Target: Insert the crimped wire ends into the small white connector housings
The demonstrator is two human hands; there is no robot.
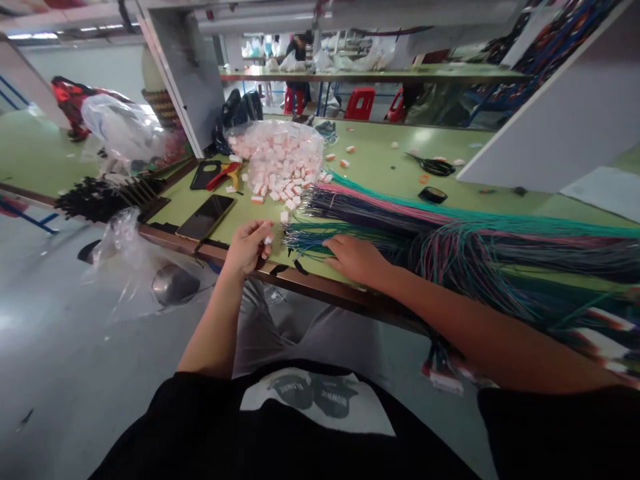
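Observation:
My left hand (249, 247) is closed above the front edge of the green table, with a small white connector housing (269, 240) between thumb and fingers. To its right, my right hand (361, 261) reaches over a bunch of blue and green wires (310, 235), its fingertips pinched on a wire among them. Bare metal tips show at the wires' left ends. Behind both hands lies a clear plastic bag (280, 143) full of white-and-orange connector housings, several spilled out in front. A thicker bundle of black, pink and teal wires (380, 210) runs off to the right.
A phone (206, 217), red-and-yellow pliers (225, 175) and a black case (205, 175) lie left. Scissors (433, 164) and a roll of black tape (433, 194) lie behind the wires. White partitions (550, 113) flank the table (390, 143). A plastic bag (133, 267) hangs at the left edge.

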